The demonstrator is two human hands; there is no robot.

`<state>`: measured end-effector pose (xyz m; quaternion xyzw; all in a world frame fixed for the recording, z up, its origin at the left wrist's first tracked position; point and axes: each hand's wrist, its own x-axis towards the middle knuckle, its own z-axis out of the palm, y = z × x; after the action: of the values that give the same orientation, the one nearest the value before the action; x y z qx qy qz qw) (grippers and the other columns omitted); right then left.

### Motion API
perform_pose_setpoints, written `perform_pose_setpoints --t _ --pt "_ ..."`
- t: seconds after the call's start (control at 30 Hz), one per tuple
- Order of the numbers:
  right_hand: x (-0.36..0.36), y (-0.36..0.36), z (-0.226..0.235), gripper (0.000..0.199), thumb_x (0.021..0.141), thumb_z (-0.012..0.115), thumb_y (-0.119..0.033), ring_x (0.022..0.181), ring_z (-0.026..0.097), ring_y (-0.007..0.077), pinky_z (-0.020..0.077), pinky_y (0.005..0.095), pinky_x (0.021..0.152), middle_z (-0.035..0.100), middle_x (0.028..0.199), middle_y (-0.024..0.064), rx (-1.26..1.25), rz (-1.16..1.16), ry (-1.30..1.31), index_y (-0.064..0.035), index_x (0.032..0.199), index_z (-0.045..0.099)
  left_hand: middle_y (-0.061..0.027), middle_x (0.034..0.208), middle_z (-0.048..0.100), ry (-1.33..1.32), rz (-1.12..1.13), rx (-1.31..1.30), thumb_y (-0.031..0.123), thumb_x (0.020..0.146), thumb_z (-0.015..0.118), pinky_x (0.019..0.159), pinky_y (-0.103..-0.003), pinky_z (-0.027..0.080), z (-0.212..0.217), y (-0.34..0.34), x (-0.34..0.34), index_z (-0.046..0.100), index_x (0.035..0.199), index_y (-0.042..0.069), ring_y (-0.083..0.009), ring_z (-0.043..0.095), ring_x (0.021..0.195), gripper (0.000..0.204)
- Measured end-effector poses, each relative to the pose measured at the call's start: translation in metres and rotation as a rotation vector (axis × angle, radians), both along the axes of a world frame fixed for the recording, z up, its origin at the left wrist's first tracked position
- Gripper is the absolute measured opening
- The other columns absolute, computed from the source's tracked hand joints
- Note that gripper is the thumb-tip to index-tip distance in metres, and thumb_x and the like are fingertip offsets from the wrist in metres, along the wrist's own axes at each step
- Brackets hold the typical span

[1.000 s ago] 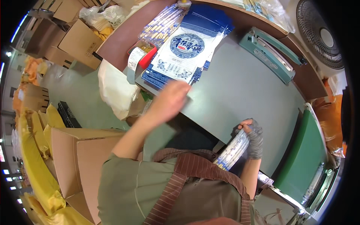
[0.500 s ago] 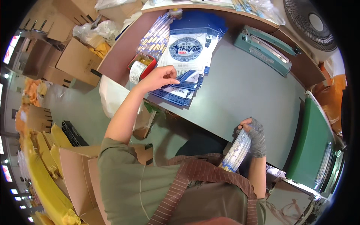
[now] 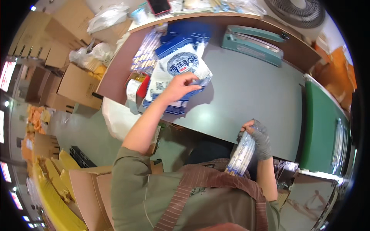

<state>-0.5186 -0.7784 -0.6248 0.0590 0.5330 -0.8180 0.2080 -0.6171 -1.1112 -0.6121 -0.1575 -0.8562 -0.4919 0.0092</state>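
My left hand (image 3: 178, 89) is bare and pinches the near edge of a blue and white printed plastic bag (image 3: 184, 57). That bag is tilted and partly raised off a stack of similar bags (image 3: 157, 81) on the grey table. My right hand (image 3: 259, 139), in a grey fingerless glove, is closed round a bundle of slim sticks in white and blue printed wrappers (image 3: 242, 156), which look like wrapped chopsticks. The bundle slants down toward my apron at the table's near edge. More such wrapped sticks (image 3: 147, 50) lie left of the bag stack.
Beside the stack are a red container (image 3: 143, 86) and a white roll (image 3: 132, 90). A teal bag sealer (image 3: 252, 48) stands at the back. The fan (image 3: 298, 11) and phone (image 3: 159, 7) are beyond it. A green panel (image 3: 323, 127) borders the right; cartons (image 3: 81, 86) fill the left.
My left hand has drawn the top bag rightward off the stack, turning it and lifting its near edge. My right hand keeps its hold on the bundle. The view has shifted slightly.
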Motion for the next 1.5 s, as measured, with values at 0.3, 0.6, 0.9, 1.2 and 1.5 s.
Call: perform_pose_setpoints --t 0.3,0.6,0.9,1.2,1.5 --pt "0.023 0.036 -0.006 0.026 0.083 0.066 -0.022 0.073 0.061 0.0145 0.052 0.0276 0.066 0.063 0.087 0.0074 0.193 -0.203 0.3 -0.0024 0.1 0.06 -0.015 0.086 0.062 0.006 -0.396 -0.106 0.004 0.081 0.064 0.073 -0.036 0.048 -0.051 0.187 0.054 0.064 0.096 0.0 -0.0304 0.061 0.081 0.015" --pt "0.014 0.024 -0.033 0.023 0.083 0.065 -0.021 0.083 0.062 0.0197 0.049 0.0329 0.073 0.064 0.089 0.0098 0.504 -0.127 0.461 -0.0059 0.1 0.062 -0.0089 0.086 0.064 -0.14 -0.126 0.027 -0.003 0.078 0.066 0.068 -0.027 0.049 -0.054 0.191 0.076 0.067 0.096 0.001 -0.0183 0.062 0.074 0.019" --pt "0.069 0.031 -0.034 0.06 0.078 0.071 -0.032 0.094 0.059 0.0371 0.047 0.0445 0.079 0.059 0.102 0.0213 0.835 -0.056 0.666 -0.0016 0.121 0.044 -0.0103 0.083 0.06 0.634 -0.176 -0.085 -0.002 0.069 0.065 0.059 -0.032 0.048 -0.011 0.209 0.12 0.065 0.091 0.0 -0.0256 0.058 0.073 0.022" --pt "0.056 0.031 -0.038 0.041 0.069 0.07 -0.018 0.082 0.057 0.0377 0.0458 0.0475 0.066 0.054 0.09 0.0176 1.208 -0.41 0.698 -0.0055 0.102 0.049 -0.0128 0.096 0.059 0.747 -0.509 -0.193 0.003 0.068 0.065 0.071 -0.035 0.05 -0.015 0.207 0.116 0.062 0.098 -0.003 -0.0278 0.059 0.086 0.03" --pt "0.054 0.046 -0.036 0.053 0.074 0.069 -0.01 0.097 0.056 0.0363 0.0461 0.0439 0.082 0.059 0.104 0.0141 1.394 -0.269 0.795 -0.0123 0.124 0.052 -0.0156 0.099 0.056 0.419 0.096 -0.299 0.006 0.073 0.068 0.079 -0.042 0.047 -0.066 0.164 0.127 0.059 0.102 0.002 -0.0349 0.057 0.092 0.03"
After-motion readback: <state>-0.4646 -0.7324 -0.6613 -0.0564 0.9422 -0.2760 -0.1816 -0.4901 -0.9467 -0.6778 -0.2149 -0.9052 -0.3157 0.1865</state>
